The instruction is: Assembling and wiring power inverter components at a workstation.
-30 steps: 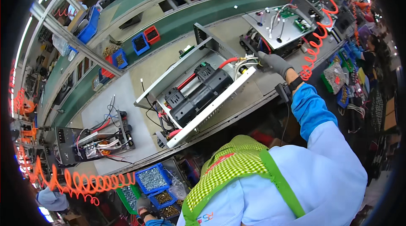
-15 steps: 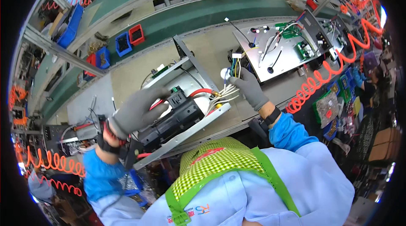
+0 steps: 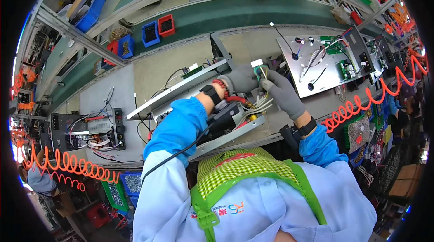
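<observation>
- The left hand (image 3: 242, 79), in a grey glove, is curled around a small green-and-white connector (image 3: 259, 68), its fingers closed on the part from the 9 o'clock side.
- The right hand (image 3: 282, 95), also grey-gloved, meets the connector from 4 o'clock; its fingertips (image 3: 266, 84) pinch narrowly at the bundle of pale wires (image 3: 258, 105) just below the connector.
- The connector sits at the far right end of the tilted metal chassis (image 3: 181, 89), above the black module (image 3: 224, 116) with red and brass terminals.
- The wires run from the connector down toward 6 o'clock into the chassis, beside a red cable.
- At 3 o'clock from the hands lies a flat metal panel (image 3: 332, 77) with green circuit boards and black leads, near but apart.
- At 9 o'clock, well apart, stands another wired unit (image 3: 88, 129) on the grey workbench (image 3: 113, 92).
- Blue and red parts bins (image 3: 156, 29) sit at 11 o'clock on the green shelf.
- An orange coiled hose (image 3: 361, 104) runs at 4 o'clock.
</observation>
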### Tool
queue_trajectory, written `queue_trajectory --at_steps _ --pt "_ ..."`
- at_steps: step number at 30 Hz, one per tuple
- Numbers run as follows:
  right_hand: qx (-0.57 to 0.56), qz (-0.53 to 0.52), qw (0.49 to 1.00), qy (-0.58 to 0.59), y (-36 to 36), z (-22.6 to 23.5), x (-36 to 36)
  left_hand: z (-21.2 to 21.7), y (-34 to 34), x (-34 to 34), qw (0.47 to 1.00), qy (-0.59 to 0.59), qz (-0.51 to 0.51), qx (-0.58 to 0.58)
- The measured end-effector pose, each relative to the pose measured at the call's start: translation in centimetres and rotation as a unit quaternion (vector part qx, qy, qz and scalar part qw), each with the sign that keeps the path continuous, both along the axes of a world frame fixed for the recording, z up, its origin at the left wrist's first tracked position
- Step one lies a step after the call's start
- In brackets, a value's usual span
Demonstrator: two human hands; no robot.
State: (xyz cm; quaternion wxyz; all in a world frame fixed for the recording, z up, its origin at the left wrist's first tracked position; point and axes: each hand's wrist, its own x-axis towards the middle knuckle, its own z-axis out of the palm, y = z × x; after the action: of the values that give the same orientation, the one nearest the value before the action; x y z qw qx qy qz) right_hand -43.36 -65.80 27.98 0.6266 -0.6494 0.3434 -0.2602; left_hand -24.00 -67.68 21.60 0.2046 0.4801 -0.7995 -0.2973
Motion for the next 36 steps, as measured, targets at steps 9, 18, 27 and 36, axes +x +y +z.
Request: queue_trajectory --at_steps 9,18,27,36 --pt "0.218 -0.181 0.954 0.098 3.7 -7.4 -6.7 1.9 -1.8 1.4 0.991 0.042 0.095 -0.086" --pt "0.034 -0.185 0.982 0.009 2.6 -1.6 -3.1 1.3 -2.2 -0.6 0.986 0.143 0.086 -0.012" --pt "0.095 -0.081 0.987 -0.099 5.5 1.8 -2.5 -0.7 -3.1 1.1 0.987 0.057 0.146 0.028" --pt "-0.020 -0.088 0.996 0.011 3.8 4.1 1.3 1.2 -3.7 -1.6 0.987 0.155 0.018 -0.028"
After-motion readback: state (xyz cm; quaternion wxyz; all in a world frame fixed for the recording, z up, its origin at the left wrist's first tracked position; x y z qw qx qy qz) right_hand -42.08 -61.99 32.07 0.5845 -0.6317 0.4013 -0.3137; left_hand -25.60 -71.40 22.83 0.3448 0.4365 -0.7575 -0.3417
